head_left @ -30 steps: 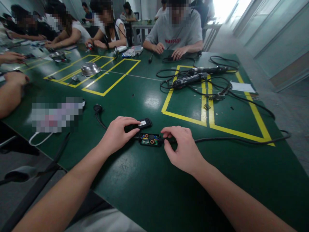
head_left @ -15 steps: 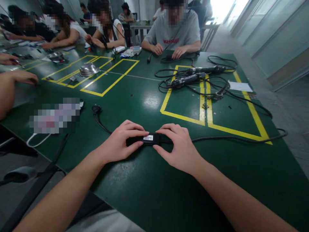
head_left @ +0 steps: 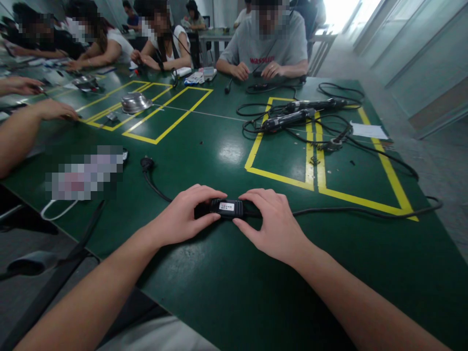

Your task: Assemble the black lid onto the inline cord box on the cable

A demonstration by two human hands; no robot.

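Observation:
A small black in-line box (head_left: pixel 228 208) with ribbed ends and a white printed label lies on the green table in front of me. My left hand (head_left: pixel 193 212) pinches its left part between thumb and fingers. On its opposite end, the fingertips and thumb of my right hand (head_left: pixel 272 222) close from either side. A black power cord (head_left: pixel 351 209) runs out to the right beneath my right hand. From the left side, the cord leads to a black plug (head_left: pixel 146 164) on the table. The label print is too small to read.
Two black electric screwdrivers (head_left: pixel 288 120) with tangled cables lie ahead right, across yellow tape marks (head_left: pixel 281 178). Further left sits a metal bowl (head_left: pixel 135 103). A blurred-out packet (head_left: pixel 86 175) lies left. A co-worker's hand (head_left: pixel 60 111) reaches in from the left; other people sit opposite.
My left fingers have shifted slightly, so more of the box and its label shows. The co-worker's arm at left has reached further right. The view has moved a little.

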